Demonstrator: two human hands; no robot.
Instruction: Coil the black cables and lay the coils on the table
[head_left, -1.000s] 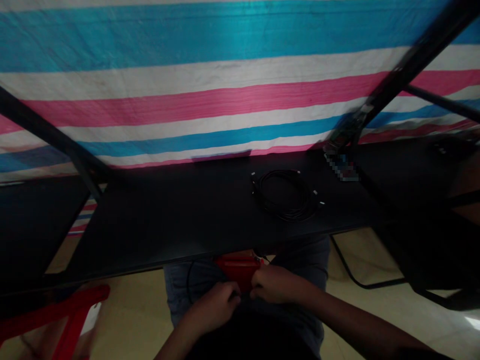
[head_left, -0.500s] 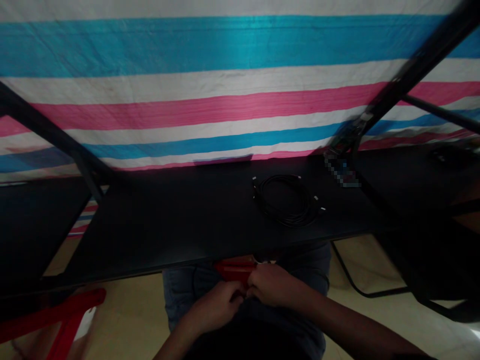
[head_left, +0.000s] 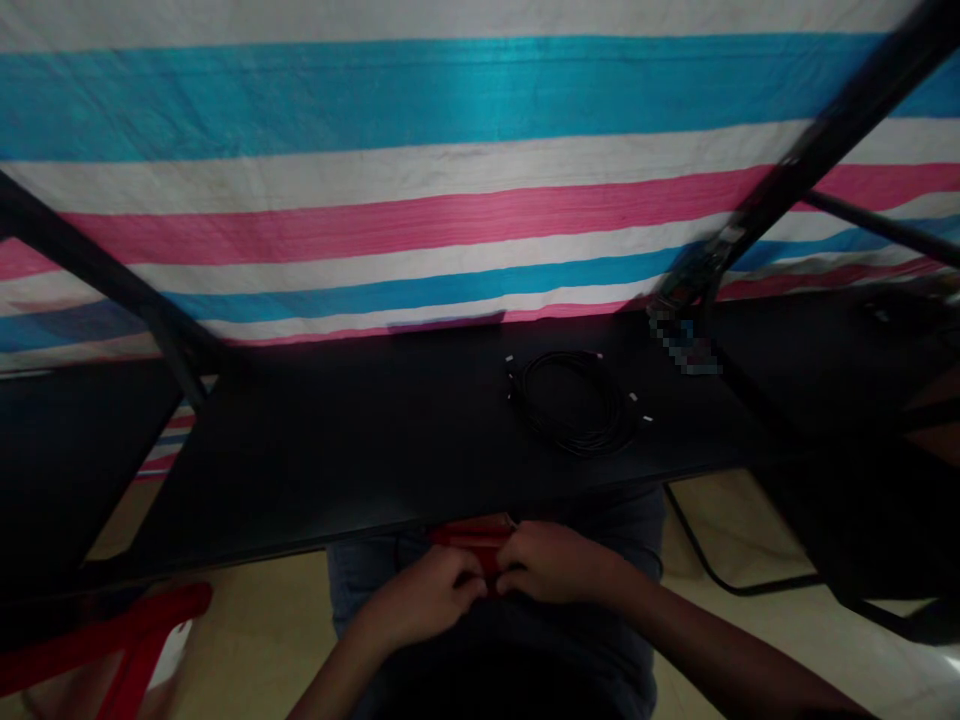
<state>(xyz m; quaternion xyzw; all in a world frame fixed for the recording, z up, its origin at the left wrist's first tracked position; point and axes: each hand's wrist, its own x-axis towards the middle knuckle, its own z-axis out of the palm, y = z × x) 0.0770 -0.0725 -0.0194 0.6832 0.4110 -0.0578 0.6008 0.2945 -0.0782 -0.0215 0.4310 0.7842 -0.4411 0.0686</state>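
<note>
Both hands are low between my thighs, just in front of the shelf's near edge. My left hand (head_left: 431,597) has its fingers curled and the thumb against them. Facing it, a small gap away, my right hand (head_left: 553,565) is closed with fingertips pinched together. Whatever they hold, if anything, is lost in the dark. A red seat (head_left: 480,532) shows behind and between the fingers. Above them, on the black shelf (head_left: 322,440), lies a coil of black cable (head_left: 615,410) with small pale ends; neither hand touches it.
A striped sheet (head_left: 450,90) hangs behind the shelf. Dark metal posts (head_left: 817,150) slant up at both sides. A pixelated item (head_left: 686,345) lies right of the coil. Part of a red stool (head_left: 142,630) stands at lower left, and a black metal frame (head_left: 739,585) at lower right.
My hands have moved slightly apart, the left one a little to the left. More of the red seat shows between them. The cable coil has not moved.
</note>
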